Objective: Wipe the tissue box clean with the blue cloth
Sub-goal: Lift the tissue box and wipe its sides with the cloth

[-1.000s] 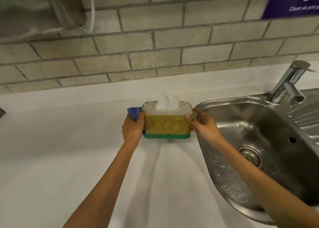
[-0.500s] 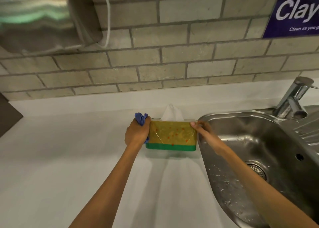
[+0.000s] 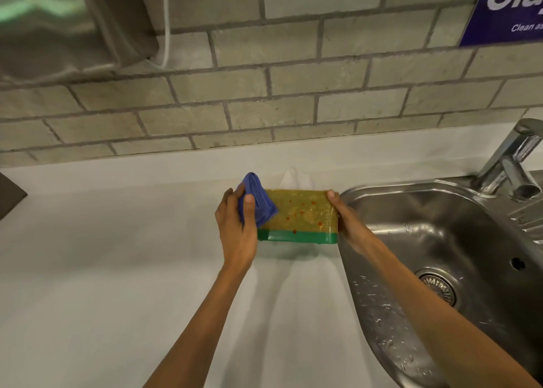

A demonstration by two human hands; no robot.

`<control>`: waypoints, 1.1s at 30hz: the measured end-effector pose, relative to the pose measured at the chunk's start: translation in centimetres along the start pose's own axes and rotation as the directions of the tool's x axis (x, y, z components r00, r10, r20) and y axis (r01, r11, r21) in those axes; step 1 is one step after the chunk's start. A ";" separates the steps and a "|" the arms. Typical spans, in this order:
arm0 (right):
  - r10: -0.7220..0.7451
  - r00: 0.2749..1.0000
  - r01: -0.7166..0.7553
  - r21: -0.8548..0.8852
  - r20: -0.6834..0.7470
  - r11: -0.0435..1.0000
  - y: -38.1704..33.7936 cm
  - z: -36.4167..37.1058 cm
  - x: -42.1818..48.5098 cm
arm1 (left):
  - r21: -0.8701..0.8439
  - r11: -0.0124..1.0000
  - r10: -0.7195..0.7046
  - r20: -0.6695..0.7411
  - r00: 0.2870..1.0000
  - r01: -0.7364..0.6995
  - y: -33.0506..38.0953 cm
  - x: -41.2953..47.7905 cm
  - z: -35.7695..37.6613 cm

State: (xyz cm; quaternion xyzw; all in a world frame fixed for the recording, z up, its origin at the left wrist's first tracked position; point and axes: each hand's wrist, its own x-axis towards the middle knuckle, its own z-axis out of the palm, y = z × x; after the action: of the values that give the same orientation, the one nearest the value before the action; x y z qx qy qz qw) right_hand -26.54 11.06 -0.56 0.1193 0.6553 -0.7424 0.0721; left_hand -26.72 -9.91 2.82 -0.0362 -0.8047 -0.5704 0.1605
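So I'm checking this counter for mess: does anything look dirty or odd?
Yes: the front of the tissue box carries reddish spots, not yet wiped. The left hand holds the cloth at its left end; the right hand steadies the other.

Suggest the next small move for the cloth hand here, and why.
Probably drag the blue cloth rightward across the tissue box: the left hand presses it on the near face's left end, red spots remain to its right, and the right hand steadies the other end.
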 end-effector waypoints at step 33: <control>-0.031 0.996 0.024 -0.082 -0.083 0.996 0.1 0.3 0.0 | 0.482 0.862 0.167 0.019 0.986 -0.155 -1.6 -1.1 2.0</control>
State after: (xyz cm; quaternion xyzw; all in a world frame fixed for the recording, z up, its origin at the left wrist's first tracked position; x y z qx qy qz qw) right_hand -26.52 10.76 -0.60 0.1385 0.6888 -0.7105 0.0391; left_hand -26.47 -8.48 0.38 -0.0554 -0.9135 -0.3371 0.2208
